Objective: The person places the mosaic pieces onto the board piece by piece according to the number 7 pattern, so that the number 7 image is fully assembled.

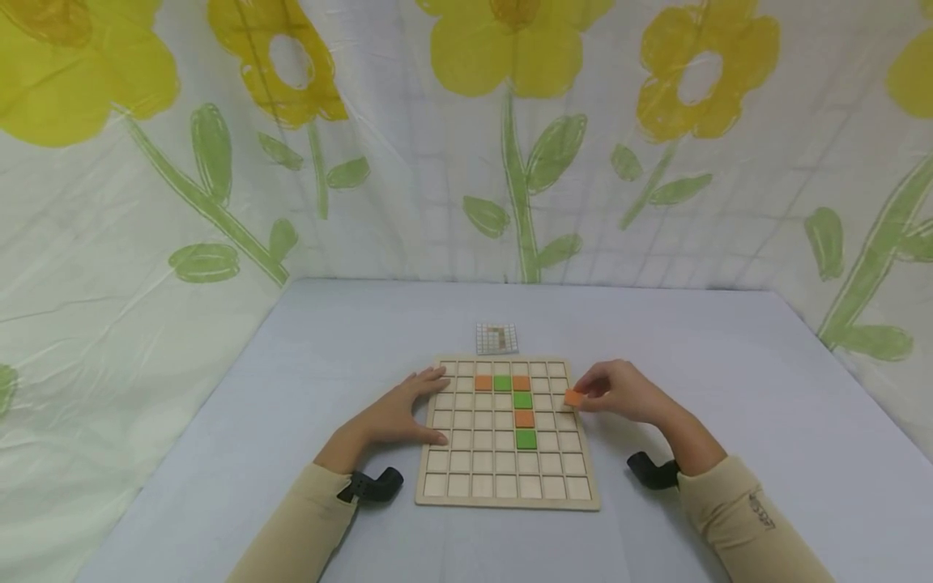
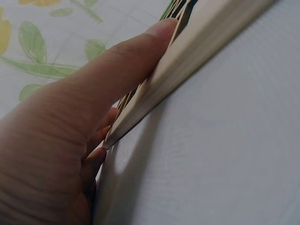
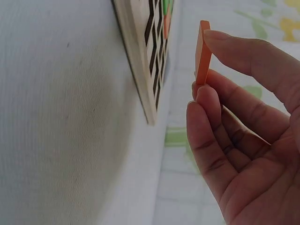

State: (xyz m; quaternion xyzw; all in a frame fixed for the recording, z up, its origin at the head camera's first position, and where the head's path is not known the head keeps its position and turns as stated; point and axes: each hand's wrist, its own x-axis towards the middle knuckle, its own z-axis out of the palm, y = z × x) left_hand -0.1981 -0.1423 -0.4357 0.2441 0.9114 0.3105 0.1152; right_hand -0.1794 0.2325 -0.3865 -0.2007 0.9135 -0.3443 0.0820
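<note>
A wooden grid board (image 1: 506, 495) lies on the table with orange and green square tiles in some cells. A row near its far side holds two orange tiles with a green tile (image 1: 502, 383) between them. Below the right orange one, a column continues green, orange, green. My left hand (image 1: 397, 411) rests on the board's left edge, fingers spread and thumb (image 2: 131, 56) lying over the rim. Over the board's right edge, my right hand (image 1: 619, 392) pinches an orange tile (image 3: 203, 54) between thumb and fingertips. That tile is held on edge, above the board.
A small card with a printed grid pattern (image 1: 496, 339) lies just beyond the board's far edge. The table (image 1: 350, 324) has a pale cloth. Behind it hangs a white curtain (image 1: 408, 178) with yellow flowers. Each wrist wears a black camera mount (image 1: 653, 472).
</note>
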